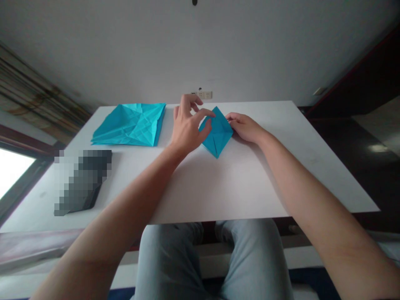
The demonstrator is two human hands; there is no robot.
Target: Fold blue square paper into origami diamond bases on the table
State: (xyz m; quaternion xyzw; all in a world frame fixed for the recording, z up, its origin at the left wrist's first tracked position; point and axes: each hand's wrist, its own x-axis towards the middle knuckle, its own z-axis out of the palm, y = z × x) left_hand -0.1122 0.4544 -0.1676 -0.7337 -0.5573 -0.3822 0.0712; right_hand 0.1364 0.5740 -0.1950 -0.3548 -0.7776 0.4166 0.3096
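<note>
Far left: bright window (14,171), patterned curtain (39,96) hanging above it. White bench (37,208) runs across the view, against the wall. Near its left end, dark flat object (86,179), mostly pixelated out, can't ID. Just beyond it, creased blue paper (133,125), lying wide and covered in fold lines, more than one layer showing at its edges.

Next, left hand (188,125), palm down at the left side of folded blue paper (221,133). Thumb and index curved toward each other over the paper, tips near but apart, other fingers bent. Can't tell if it grips a flap. Wall socket (204,95) behind, past the bench's far edge.

Folded paper is a diamond, one corner toward the person, dark slit in the lower half. It's between both hands, near mid-bench; can't tell if it's resting on the surface. Jeans-clad legs (170,258) below, under the near edge. Right hand (245,127) pinches the diamond's right corner, thumb against fingers.
</note>
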